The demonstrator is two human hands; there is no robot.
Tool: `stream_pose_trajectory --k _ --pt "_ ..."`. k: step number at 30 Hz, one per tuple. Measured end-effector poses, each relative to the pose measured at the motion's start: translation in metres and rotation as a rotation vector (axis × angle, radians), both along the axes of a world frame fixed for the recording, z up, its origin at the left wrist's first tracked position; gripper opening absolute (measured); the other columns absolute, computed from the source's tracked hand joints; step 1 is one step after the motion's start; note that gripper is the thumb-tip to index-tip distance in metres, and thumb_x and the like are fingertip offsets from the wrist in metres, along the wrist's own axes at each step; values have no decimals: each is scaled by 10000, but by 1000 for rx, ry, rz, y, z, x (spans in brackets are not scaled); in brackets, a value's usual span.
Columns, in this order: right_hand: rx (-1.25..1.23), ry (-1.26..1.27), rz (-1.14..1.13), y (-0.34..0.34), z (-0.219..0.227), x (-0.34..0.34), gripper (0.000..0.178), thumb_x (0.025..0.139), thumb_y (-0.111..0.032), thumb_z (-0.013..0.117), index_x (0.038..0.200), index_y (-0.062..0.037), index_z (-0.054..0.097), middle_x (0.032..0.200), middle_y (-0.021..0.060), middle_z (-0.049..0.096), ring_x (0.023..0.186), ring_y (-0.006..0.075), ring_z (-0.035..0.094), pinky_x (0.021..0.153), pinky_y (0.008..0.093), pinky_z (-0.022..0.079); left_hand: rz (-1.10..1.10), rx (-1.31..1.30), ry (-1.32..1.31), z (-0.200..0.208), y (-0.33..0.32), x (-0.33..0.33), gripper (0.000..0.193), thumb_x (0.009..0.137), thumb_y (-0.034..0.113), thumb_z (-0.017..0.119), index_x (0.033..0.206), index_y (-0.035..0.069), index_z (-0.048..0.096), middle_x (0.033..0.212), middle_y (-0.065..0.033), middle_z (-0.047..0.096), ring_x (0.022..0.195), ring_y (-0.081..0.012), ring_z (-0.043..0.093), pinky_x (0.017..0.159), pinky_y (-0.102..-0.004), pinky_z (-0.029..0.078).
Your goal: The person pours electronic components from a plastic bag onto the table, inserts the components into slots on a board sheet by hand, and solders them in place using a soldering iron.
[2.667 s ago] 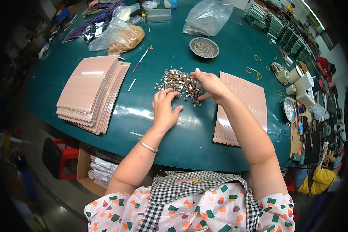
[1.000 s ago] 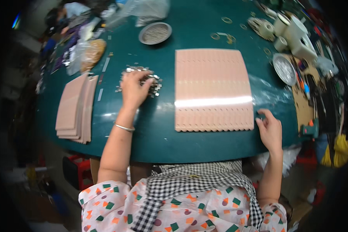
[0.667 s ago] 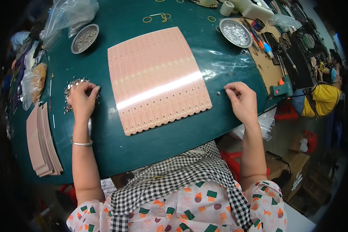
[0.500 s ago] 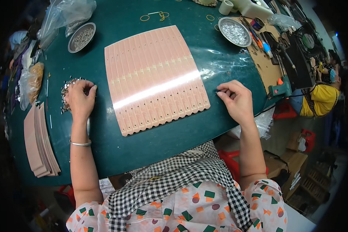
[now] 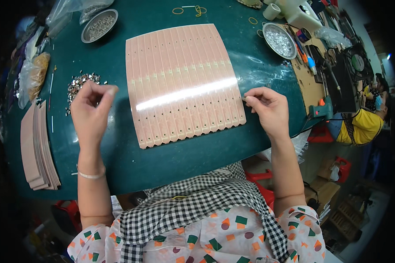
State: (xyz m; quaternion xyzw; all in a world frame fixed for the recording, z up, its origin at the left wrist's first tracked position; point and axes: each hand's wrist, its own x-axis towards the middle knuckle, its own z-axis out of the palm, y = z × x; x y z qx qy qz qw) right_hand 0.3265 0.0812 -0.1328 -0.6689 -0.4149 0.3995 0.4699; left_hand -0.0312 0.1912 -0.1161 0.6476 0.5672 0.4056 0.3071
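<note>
The left hand (image 5: 90,111) is hovering with fingers loosely curled, grasping nothing visible, beside the pile of small silver metal pieces (image 5: 78,84). The right hand (image 5: 267,109) is pinching the right edge of the pink perforated card sheet (image 5: 182,83), lying between both hands.

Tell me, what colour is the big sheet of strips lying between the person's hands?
The sheet of strips is pale pink, dotted with small holes; the head view shows it.
</note>
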Motion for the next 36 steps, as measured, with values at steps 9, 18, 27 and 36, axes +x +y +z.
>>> stream_pose_trajectory --k 9,18,27,36 --pt "156 -304 132 11 -10 -2 76 780 32 697 852 6 700 858 37 626 717 102 573 646 235 463 -408 -354 -429 -9 -70 50 164 900 -21 618 1054 -51 667 952 -94 679 820 -130 638 771 -260 524" --pt "223 -541 142 11 -2 -9 92 751 61 706 827 15 683 848 57 618 716 128 591 638 245 483 -413 -368 -424 -18 -69 53 158 899 -15 623 1048 -48 666 930 -82 665 824 -131 637 764 -247 522" --pt "317 -723 181 12 -1 -15 118 713 44 728 812 6 678 798 83 608 684 188 596 602 276 473 -391 -403 -488 -17 -73 53 126 896 -25 621 1019 -43 644 917 -66 652 834 -117 628 767 -239 512" --pt "338 -705 109 8 31 -37 215 699 41 725 906 -15 711 860 94 641 724 193 604 654 288 485 -341 -511 -723 -2 -73 64 255 898 -19 611 1148 -11 558 918 -60 629 828 -94 601 747 -218 502"
